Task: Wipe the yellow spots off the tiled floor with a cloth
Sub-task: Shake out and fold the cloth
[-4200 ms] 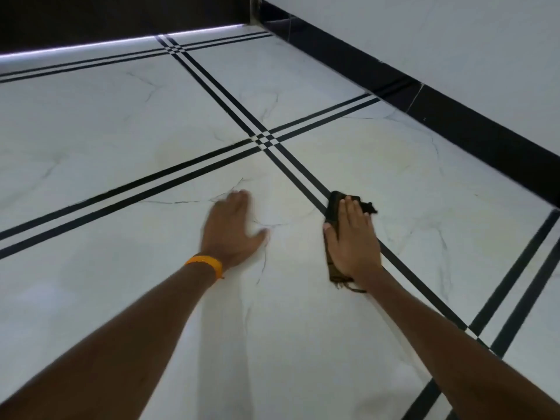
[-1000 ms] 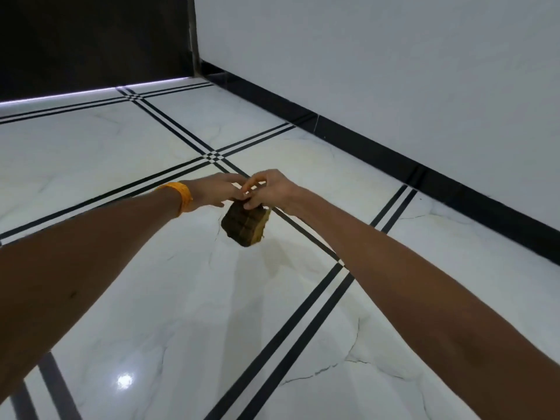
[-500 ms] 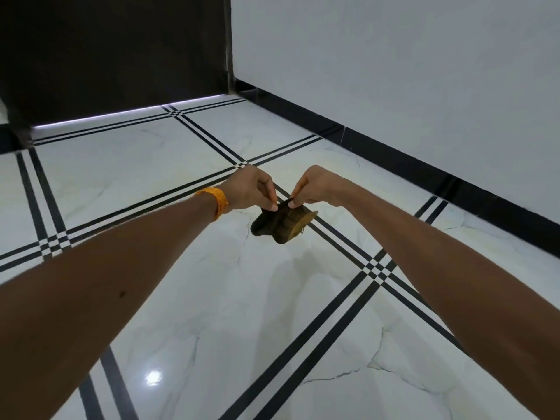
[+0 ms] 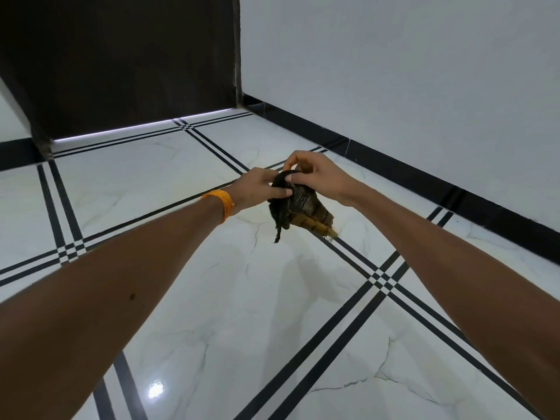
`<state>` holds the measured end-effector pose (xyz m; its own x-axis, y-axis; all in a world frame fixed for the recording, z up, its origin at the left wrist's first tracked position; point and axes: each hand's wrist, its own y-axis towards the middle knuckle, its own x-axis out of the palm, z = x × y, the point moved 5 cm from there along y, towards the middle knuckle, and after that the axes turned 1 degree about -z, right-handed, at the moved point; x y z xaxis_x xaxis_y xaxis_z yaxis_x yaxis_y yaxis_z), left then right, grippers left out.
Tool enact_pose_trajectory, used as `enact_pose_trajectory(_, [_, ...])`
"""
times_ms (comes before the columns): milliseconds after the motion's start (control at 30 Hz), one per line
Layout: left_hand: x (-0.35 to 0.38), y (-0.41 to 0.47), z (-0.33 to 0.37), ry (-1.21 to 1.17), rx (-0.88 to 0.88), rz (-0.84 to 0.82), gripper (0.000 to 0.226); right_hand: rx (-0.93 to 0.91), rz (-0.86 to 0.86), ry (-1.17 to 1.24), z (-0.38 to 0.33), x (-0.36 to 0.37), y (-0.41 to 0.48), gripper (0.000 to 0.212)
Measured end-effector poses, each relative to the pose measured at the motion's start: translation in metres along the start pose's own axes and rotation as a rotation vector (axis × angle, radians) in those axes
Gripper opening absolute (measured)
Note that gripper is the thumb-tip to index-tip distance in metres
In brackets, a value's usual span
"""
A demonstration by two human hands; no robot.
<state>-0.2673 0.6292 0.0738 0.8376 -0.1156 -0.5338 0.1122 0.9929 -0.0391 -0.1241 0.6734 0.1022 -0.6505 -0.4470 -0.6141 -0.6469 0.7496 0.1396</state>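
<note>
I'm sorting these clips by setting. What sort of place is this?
Probably an indoor room or hallway, unfurnished in view: a glossy marble-look tiled floor with black inlay stripes, a plain white wall with black skirting, and a dark panel lit along its base.

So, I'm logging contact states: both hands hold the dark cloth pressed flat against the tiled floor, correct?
Not quite. The head view shows the left hand and right hand holding the dark cloth up in the air, hanging clear above the tiled floor, not pressed against it.
</note>
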Motion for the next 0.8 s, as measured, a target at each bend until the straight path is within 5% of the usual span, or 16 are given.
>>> enact_pose_trajectory(100, [-0.016,-0.004,0.009,-0.192,0.02,0.127,0.005,0.022,0.027,0.066,-0.001,-0.012,-0.003,0.016])
enact_pose_trajectory(300, [-0.026,-0.007,0.023,-0.215,0.082,0.196,0.009,0.203,-0.091,-0.152,0.021,-0.025,-0.012,0.016])
enact_pose_trajectory(367, [-0.031,-0.009,0.02,-0.233,0.05,0.247,0.005,0.212,-0.028,0.013,0.016,-0.031,-0.015,0.012])
enact_pose_trajectory(567, [-0.035,-0.012,0.012,-0.264,-0.208,0.183,0.043,0.194,0.011,0.49,0.0,-0.05,-0.02,0.009])
enact_pose_trajectory(700, [-0.024,-0.012,0.036,-0.779,-0.281,0.064,0.038,0.329,-0.02,0.971,0.04,-0.013,-0.037,0.053])
enact_pose_trajectory(800, [-0.02,-0.016,0.045,-0.951,-0.323,0.039,0.032,0.432,-0.276,1.147,0.057,0.039,-0.052,0.079])
